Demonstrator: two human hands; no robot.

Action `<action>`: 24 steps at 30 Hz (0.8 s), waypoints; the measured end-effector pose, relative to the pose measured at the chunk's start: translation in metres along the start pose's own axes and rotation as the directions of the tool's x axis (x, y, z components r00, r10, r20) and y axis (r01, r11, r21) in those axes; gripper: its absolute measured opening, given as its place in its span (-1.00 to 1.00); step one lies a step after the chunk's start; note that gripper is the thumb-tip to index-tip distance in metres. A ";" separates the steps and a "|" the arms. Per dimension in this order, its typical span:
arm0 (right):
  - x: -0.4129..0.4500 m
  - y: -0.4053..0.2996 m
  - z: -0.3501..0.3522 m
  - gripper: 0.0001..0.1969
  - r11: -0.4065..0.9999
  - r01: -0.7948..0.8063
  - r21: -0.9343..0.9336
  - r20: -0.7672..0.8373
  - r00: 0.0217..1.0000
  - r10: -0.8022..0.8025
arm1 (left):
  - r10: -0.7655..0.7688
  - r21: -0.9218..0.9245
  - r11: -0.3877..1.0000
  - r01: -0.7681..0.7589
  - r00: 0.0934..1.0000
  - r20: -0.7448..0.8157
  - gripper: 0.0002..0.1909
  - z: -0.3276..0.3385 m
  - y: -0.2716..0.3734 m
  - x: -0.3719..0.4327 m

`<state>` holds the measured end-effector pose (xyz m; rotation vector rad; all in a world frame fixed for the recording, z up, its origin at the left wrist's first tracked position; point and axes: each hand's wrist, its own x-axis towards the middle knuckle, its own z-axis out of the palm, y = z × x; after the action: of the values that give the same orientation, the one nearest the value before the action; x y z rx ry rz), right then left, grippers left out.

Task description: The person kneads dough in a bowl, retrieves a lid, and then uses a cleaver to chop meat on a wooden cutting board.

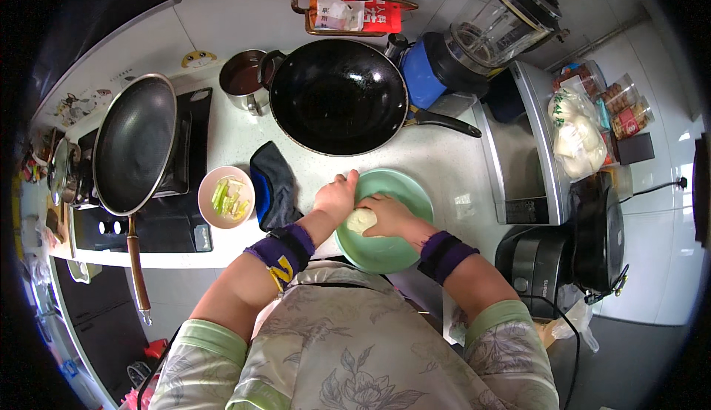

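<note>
A ball of pale dough (361, 221) lies in a light green bowl (414, 188) at the counter's front edge. My right hand (391, 215) is inside the bowl, its palm and fingers curled over the dough from the right. At the bowl's left rim, my left hand (336, 194) grips the edge with the thumb up; its other fingers are mostly hidden. Just left of that hand lies a dark grey and blue cloth item (276, 185). A pink bowl (204, 196) holding cut green and pale vegetable pieces (229, 199) stands beside it.
Behind the green bowl sits a black wok (339, 99), its handle pointing right, beside a steel pot (244, 79). A frying pan (136, 143) rests on the stove at left. A blender (444, 71), a microwave oven (519, 149) and a black appliance (541, 265) line the right.
</note>
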<state>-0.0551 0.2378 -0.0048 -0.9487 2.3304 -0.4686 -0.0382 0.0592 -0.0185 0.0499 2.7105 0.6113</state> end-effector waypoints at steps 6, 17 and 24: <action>-0.028 0.015 0.011 -0.54 0.772 -0.303 0.559 -0.087 0.904 0.418 | 0.025 -0.150 0.988 -0.021 0.999 0.023 -0.66 0.000 -0.015 0.009; -0.084 0.050 0.002 -0.66 0.875 -0.270 0.401 -0.744 0.462 0.483 | 0.463 0.396 0.743 -0.540 0.842 0.278 -0.48 0.012 0.036 0.001; -0.058 0.091 0.065 -0.77 0.514 0.099 0.852 -0.488 0.504 0.712 | -0.018 0.216 0.975 -0.054 0.948 0.318 -0.19 0.021 0.070 0.014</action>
<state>-0.0276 0.3351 -0.0801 0.3869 2.4070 -1.9394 -0.0471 0.1331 -0.0113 0.2128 2.4502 0.2713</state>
